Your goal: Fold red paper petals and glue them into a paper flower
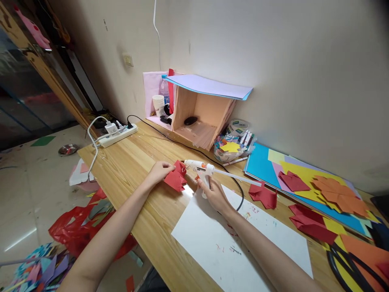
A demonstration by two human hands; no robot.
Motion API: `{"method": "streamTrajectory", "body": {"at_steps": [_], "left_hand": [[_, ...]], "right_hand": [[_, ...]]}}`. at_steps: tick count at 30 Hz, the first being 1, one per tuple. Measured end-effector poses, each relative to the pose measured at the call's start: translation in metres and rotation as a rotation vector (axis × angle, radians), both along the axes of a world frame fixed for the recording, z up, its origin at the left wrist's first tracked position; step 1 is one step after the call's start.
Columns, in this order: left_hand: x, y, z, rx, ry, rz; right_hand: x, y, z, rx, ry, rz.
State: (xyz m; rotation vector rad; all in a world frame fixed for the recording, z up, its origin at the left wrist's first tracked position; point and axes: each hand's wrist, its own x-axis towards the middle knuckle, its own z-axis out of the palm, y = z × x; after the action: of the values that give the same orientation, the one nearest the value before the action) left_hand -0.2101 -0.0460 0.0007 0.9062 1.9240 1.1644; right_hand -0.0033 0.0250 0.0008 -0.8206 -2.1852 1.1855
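Observation:
My left hand (160, 173) pinches the left edge of a folded red paper piece (175, 178) just over the wooden table. In my right hand (214, 192) is a white glue gun (202, 168), gripped by its handle, with a long glue stick (235, 175) poking out of its back. The gun's nozzle points left and meets or nearly touches the upper part of the red paper; the exact contact is too small to tell. Under my right wrist lies a white sheet (225, 243) with coloured marks. Another folded red paper piece (263, 195) rests right of the gun.
A cardboard box (209, 107) with a lilac top stands against the wall, beside a tub of markers (232, 148). A black cable (182, 142) crosses from the power strip (118, 136). Coloured papers (258, 162) and black-handled scissors (343, 263) lie at right.

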Motion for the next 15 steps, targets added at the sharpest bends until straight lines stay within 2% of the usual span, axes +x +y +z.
{"method": "streamTrajectory", "body": {"at_steps": [7,15], "left_hand": [[0.0057,-0.0010,-0.0020,0.033,0.096,-0.026],[0.0104,-0.0012,0.0036,0.019,0.047,-0.030]], "right_hand": [[-0.0021,0.0011,-0.0040,-0.014,0.002,0.008],[-0.0006,-0.0001,-0.0047,0.055,-0.024,-0.016]]}}
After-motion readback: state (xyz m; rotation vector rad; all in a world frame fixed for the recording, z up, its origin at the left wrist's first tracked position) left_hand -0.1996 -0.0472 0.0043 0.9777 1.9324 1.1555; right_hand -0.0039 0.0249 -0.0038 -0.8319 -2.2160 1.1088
